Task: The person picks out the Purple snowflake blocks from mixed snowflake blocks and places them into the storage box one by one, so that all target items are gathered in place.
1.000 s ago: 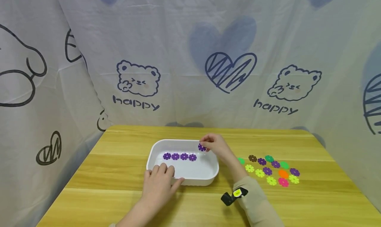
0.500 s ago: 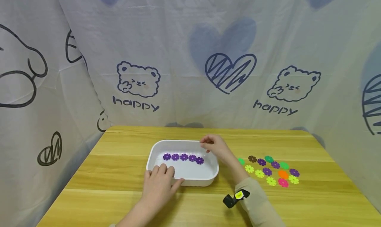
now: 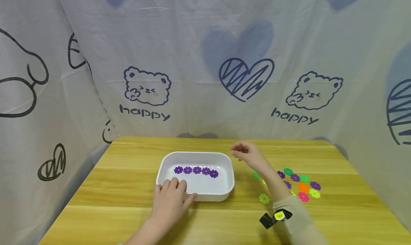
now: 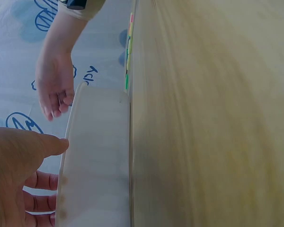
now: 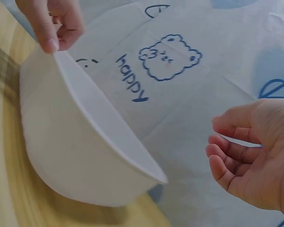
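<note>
A white plastic tub (image 3: 214, 198) stands on the wooden table. Inside it several purple flower-shaped discs (image 3: 197, 170) lie in a row, the rightmost a little lower and touching its neighbour. My left hand (image 3: 170, 200) grips the tub's near rim, fingers over the inner side and thumb along the outside. Beyond the tub's right end, my right hand (image 3: 252, 157) hangs in the air with fingers loosely bent and nothing in them. The right wrist view shows this hand (image 5: 255, 156) apart from the tub.
To the right of the tub lie several loose flower discs in purple, yellow, green, orange (image 3: 303, 188) and pink (image 3: 303, 196). My right forearm (image 3: 277, 184) covers some of them. A patterned cloth (image 3: 199, 109) hangs behind the table (image 3: 128, 191).
My right hand has let go of a purple disc, which dropped into the tub at the row's right end. The hand has then moved right, out past the rim. The left hand stays put.
</note>
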### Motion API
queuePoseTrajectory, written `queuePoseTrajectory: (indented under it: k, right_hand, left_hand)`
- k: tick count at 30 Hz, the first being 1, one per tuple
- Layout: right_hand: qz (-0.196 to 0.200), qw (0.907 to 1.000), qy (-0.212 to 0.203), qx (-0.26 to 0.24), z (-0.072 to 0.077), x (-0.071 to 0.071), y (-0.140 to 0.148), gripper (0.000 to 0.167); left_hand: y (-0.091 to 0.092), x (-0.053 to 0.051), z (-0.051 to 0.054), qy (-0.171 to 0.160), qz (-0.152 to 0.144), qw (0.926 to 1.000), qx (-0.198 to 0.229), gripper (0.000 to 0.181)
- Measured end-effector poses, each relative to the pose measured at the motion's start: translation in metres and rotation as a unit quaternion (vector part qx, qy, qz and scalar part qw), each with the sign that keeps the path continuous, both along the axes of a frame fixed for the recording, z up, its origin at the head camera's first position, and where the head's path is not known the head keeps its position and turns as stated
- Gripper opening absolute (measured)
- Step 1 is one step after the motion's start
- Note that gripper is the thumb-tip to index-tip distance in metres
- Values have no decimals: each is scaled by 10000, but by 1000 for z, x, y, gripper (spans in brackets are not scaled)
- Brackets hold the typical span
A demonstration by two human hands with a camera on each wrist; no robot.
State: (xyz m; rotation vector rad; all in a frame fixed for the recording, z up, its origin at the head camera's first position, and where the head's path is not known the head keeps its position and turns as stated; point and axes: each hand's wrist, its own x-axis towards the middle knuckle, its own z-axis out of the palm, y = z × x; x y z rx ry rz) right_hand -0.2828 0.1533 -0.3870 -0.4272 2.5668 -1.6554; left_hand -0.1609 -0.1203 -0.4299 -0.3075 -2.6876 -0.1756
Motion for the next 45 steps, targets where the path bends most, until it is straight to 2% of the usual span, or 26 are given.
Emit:
queuePoseTrajectory:
  k: [7, 13, 20, 25, 32, 39, 42, 45]
  right_hand:
    - [-112, 9991, 406, 46, 13, 8, 37, 28]
    - [-413, 9983, 413, 8, 18, 17, 73, 31]
    - [-803, 9958, 399, 166, 15, 29, 113, 34]
    - [-963, 9931, 462, 486, 6, 38, 134, 37]
    - [-1072, 9891, 370, 941, -15, 47, 154, 36]
    - [-1197, 9786, 192, 1664, -40, 53, 166, 32]
    - [-1181, 9762, 265, 1799, -49, 54, 169, 26]
    - [-1154, 9755, 151, 1865, -58, 53, 171, 26]
  left_hand:
    - [0, 0, -1, 117, -16, 9999, -29, 42]
    - [-1, 0, -1, 149, -34, 9999, -26, 42]
    - [-1, 1, 0, 126, -13, 9999, -25, 42]
    - [-1, 1, 0, 94, 10, 9999, -36, 42]
    - [0, 2, 1, 79, 7, 10000, -52, 42]
    - [0, 2, 1, 59, 17, 10000, -31, 42]
    - [0, 2, 1, 53, 14, 10000, -16, 42]
    - [0, 1, 1, 56, 12, 10000, -2, 42]
